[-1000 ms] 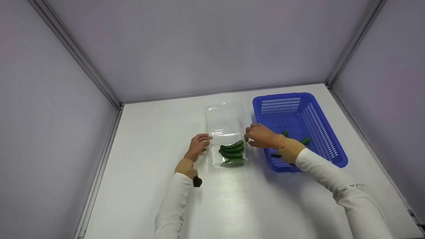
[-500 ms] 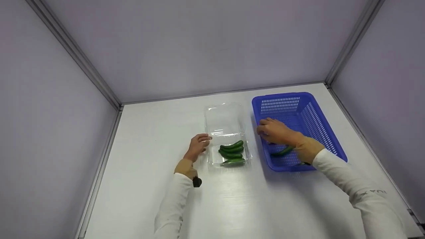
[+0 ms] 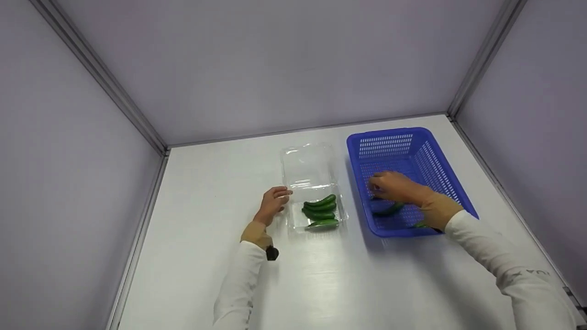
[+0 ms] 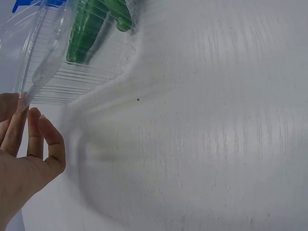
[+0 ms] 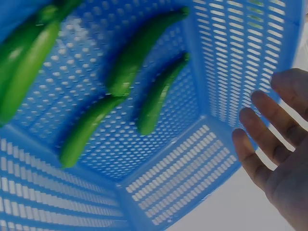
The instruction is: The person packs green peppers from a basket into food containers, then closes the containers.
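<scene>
My left hand (image 3: 273, 203) pinches the rim of a clear plastic clamshell box (image 4: 53, 72) between thumb and finger, at its left side. The box lies with its lid (image 3: 306, 167) folded back. Several small cucumbers (image 3: 319, 214) rest side by side in its near half. My right hand (image 3: 394, 187) is over the left part of a blue plastic basket (image 3: 367, 217), above more small cucumbers (image 5: 139, 53) on its floor. In the right wrist view its fingers (image 5: 262, 130) are spread and hold nothing; they are apart from the cucumbers.
The basket stands right of the box, a narrow gap between them. A white tabletop (image 3: 206, 220) lies under both. Grey panels (image 3: 293, 68) close off the back and both sides.
My right hand has moved from the box's right edge back over the basket, then farther in and lower. My left hand stays at the box. The cucumbers in the box look unmoved.
</scene>
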Tool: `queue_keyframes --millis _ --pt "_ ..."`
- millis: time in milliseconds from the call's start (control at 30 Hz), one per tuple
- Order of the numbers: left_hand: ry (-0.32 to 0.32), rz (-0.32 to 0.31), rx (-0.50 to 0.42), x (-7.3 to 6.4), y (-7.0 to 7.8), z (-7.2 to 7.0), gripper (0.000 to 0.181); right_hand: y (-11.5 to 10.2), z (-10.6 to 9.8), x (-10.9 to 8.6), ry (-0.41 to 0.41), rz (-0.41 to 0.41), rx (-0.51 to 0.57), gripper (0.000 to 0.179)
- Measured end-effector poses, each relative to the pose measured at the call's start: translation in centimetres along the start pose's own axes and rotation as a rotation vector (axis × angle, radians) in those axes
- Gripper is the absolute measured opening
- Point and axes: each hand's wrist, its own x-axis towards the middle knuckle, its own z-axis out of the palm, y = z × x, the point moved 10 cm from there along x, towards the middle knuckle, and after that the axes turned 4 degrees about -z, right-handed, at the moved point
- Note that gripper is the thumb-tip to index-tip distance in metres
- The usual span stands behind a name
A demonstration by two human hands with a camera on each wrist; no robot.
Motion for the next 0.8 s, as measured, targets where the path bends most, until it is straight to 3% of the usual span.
queue_keyframes --millis 367,567,800 --pt "-0.026 -0.006 -0.035 -0.1 0.2 -0.2 0.042 3.2 2.1 -3.2 -0.173 0.138 0.033 0.015" --pt "-0.012 0.013 -0.017 0.0 0.2 -0.4 0.041 3.6 2.6 -4.3 -0.224 0.149 0.062 0.016" --pt "-0.001 0.014 0.017 0.1 0.2 -0.6 0.040 4.9 4.2 -6.2 -0.405 0.217 0.141 0.016"
